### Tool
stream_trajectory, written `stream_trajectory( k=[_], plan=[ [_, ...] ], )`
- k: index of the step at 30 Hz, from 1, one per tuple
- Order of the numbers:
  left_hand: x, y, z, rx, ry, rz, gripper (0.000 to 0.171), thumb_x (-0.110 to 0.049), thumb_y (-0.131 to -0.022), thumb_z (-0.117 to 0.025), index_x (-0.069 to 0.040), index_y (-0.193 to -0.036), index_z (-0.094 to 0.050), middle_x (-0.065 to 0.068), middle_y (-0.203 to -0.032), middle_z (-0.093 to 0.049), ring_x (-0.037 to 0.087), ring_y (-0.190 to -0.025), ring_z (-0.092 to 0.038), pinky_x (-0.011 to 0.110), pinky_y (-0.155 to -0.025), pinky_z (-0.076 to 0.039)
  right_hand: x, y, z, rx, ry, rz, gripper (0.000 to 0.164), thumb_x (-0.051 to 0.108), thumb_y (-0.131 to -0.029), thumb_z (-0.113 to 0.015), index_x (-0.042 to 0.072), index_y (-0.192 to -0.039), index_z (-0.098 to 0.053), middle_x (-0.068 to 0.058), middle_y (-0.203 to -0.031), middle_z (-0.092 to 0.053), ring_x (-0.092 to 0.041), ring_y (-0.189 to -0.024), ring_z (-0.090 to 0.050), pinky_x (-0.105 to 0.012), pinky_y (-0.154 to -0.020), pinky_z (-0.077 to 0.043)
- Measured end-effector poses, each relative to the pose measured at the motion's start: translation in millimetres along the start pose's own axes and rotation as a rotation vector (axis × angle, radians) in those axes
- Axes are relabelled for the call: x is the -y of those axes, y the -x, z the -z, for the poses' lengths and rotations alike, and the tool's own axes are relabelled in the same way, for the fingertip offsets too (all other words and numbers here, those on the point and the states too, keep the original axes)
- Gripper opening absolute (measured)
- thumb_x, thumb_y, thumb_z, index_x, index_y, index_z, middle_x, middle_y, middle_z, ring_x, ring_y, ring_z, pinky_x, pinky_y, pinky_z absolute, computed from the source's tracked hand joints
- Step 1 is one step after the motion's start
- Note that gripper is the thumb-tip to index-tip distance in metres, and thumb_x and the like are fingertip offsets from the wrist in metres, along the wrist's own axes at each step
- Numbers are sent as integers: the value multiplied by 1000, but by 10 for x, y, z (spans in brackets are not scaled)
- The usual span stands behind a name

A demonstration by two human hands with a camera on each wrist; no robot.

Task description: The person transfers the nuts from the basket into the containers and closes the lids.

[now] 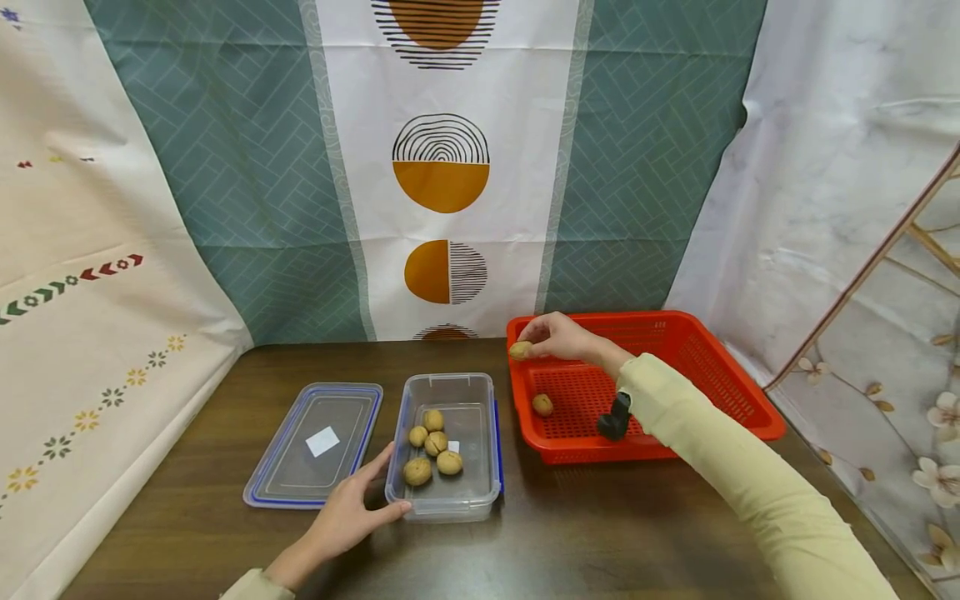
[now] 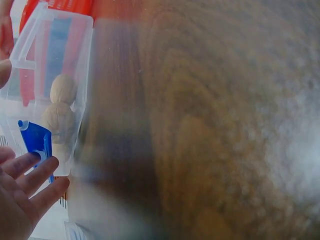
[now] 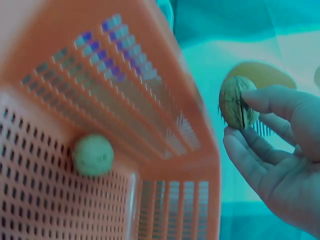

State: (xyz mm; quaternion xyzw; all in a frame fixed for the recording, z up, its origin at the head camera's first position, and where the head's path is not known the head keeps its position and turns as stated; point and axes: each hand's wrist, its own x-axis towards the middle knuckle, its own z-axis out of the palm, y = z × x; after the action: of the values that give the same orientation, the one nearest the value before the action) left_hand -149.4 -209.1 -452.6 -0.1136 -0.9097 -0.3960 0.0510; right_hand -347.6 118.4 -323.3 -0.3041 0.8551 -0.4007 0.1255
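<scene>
My right hand (image 1: 566, 337) pinches a walnut (image 3: 235, 102) between thumb and fingertips, above the left rim of the red plastic basket (image 1: 645, 450). One other walnut (image 1: 542, 406) lies on the basket's slotted floor. To the left, a clear plastic container (image 1: 468, 417) stands uncovered with several walnuts (image 1: 436, 443) grouped at its left side. My left hand (image 1: 348, 508) is at the container's near left corner, its thumb at the front rim and its fingers stretched along the left side. In the left wrist view, its fingers reach the blue latch (image 2: 37, 139).
A clear lid (image 1: 322, 417) with a blue seal and a white label lies flat left of the container. The dark wooden table (image 1: 570, 533) carries everything. Patterned cloth (image 1: 442, 167) hangs behind the table, with more cloth along both sides.
</scene>
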Motion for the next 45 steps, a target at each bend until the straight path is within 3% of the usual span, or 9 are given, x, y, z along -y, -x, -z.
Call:
stream_trajectory(
  k=[11, 25, 35, 39, 45],
  plan=[
    [17, 12, 7, -9, 0, 0, 85, -44, -71, -73, -13, -141, -34, 7, -134, -47, 18, -102, -60, 44, -93, -42, 249, 76, -442, -43, -66, -2, 21, 1, -78, -67, -3, -98, -64, -11, -90, -66, -20, -84, -60, -26, -73, -51],
    [26, 11, -3, -2, 0, 6, 85, -45, -72, -72, -14, -141, -34, 7, -135, -46, 19, -105, -58, 44, -93, -42, 426, 161, -1063, 2, -117, 22, 18, 3, -78, -68, 1, -96, -64, -6, -89, -64, -19, -85, -58, -25, -75, -51],
    [5, -7, 3, 7, 16, 10, 85, -44, -72, -72, -13, -141, -33, 9, -136, -45, 22, -107, -57, 44, -92, -43, 468, 263, -1427, 16, -192, -21, 19, 3, -77, -70, 2, -94, -64, -2, -88, -61, -18, -84, -57, -23, -70, -50],
    [-4, -11, 5, 7, 20, 9, 86, -44, -72, -72, -12, -141, -33, 10, -135, -45, 23, -106, -57, 44, -92, -43, 425, 267, -1578, 31, -204, 13, 19, 1, -75, -70, -1, -92, -64, -5, -87, -63, -13, -80, -56, -19, -70, -49],
    [-4, -5, 4, 7, 16, 4, 85, -44, -73, -72, -12, -141, -33, 9, -136, -44, 23, -106, -57, 44, -92, -43, 386, 263, -1705, 80, -131, 85, 17, -1, -72, -71, -2, -87, -65, -6, -80, -64, -4, -73, -53, -16, -68, -48]
  ],
)
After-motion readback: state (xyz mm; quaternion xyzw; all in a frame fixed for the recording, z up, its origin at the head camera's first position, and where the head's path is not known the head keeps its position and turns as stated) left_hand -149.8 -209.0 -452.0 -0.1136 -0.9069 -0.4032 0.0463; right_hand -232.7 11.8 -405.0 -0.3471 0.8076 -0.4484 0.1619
